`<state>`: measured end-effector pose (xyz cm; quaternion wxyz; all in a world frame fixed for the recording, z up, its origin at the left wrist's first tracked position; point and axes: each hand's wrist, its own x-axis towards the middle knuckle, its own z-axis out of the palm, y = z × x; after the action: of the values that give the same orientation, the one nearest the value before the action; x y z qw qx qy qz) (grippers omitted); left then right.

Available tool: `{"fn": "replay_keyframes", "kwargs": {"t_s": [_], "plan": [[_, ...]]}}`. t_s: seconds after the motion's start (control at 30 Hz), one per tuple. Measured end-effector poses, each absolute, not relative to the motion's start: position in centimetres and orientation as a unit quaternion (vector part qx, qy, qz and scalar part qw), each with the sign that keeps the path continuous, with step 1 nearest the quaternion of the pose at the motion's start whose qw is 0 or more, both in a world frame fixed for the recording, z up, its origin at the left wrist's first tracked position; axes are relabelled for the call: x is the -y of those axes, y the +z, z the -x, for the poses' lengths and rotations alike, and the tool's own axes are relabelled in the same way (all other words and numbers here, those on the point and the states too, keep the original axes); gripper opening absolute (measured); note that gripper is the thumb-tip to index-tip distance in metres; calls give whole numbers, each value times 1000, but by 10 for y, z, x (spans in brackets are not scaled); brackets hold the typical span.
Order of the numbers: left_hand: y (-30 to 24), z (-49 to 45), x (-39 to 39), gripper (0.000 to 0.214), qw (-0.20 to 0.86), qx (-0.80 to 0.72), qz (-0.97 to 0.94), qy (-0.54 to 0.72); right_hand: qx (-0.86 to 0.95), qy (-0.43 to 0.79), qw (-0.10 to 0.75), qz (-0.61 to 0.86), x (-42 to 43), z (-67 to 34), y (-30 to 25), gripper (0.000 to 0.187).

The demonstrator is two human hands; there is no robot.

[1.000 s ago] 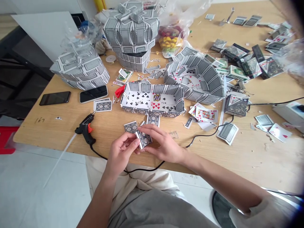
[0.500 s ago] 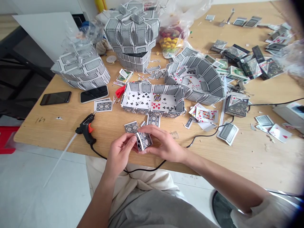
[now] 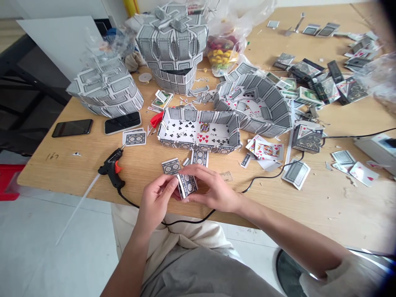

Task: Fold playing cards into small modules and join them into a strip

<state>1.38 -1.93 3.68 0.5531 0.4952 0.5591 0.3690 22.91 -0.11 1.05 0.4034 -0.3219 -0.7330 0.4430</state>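
Bright, even light, soft shadows, frame edges warped and blurred.

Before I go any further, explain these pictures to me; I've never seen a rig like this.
There is no machine here: a person is working with two bare hands, filmed by a camera worn on their head that looks forward and down. On the wooden table lie a hot glue gun and an open tray built of playing cards. The left hand and right hand together hold a folded playing-card piece, its patterned back facing up.
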Motion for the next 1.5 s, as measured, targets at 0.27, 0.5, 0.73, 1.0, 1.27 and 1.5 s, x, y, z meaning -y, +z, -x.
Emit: {"fn": "replay_keyframes", "kwargs": {"t_s": [0.27,0.5,0.73,1.0,1.27,1.5], "plan": [[32,-14,23,42,630,-517,-446,370,741,440,396,318,-1,-231,9,59],[40,-16,28,48,650,-480,-439,393,674,513,409,339,2,-230,13,60],[25,-20,31,62,583,-450,-509,445,485,717,428,257,-1,-227,14,59],[20,-20,36,61,479,-483,-576,454,394,773,433,246,-5,-230,16,61],[41,10,25,60,411,-502,-647,401,452,736,415,287,-5,-229,14,59],[60,15,16,40,330,-450,-754,346,456,742,397,290,-3,-229,13,61]]}}
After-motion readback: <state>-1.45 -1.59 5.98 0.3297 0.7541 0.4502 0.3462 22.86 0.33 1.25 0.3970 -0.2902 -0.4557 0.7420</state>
